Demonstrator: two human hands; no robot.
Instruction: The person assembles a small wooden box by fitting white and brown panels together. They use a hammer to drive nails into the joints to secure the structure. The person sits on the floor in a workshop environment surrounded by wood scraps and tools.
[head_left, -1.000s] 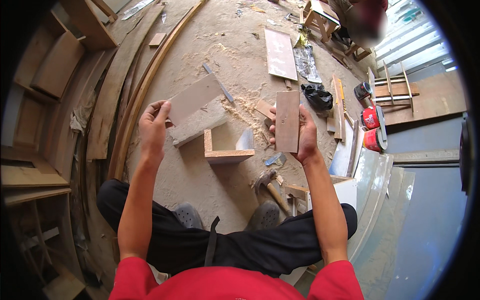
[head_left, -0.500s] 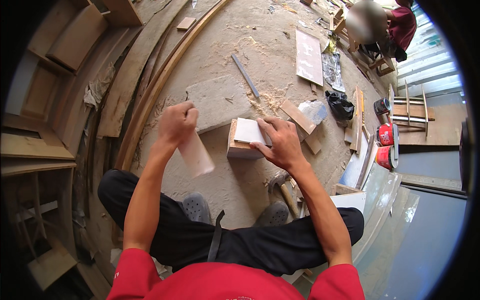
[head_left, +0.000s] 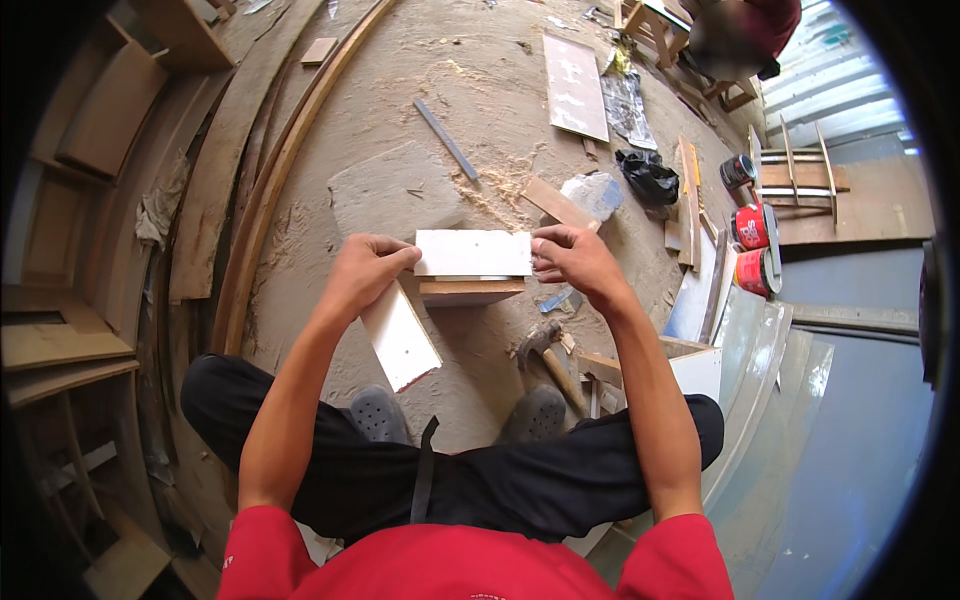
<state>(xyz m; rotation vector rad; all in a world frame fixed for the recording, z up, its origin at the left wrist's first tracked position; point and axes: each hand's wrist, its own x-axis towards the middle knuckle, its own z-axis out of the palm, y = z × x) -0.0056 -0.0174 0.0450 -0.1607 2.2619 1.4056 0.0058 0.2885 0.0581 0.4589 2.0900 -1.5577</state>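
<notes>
A white rectangular board piece lies level over a wooden block on the ground, with another pale edge showing between them. My left hand is closed on a second white board piece, which slants down toward my lap. Its fingertips also meet the left end of the level piece. At the opposite end, my right hand pinches the level piece between thumb and fingers. A claw hammer rests on the ground below my right hand.
A grey metal bar and wood shavings lie ahead on the concrete. Long timber strips run along the left. At right stand red cans, a black plastic bag and glass-like sheets. Another person sits far right.
My left hand has moved down and right to the block. The level white piece now spans between both hands, and my right hand has shifted to its end. The view has shifted slightly.
</notes>
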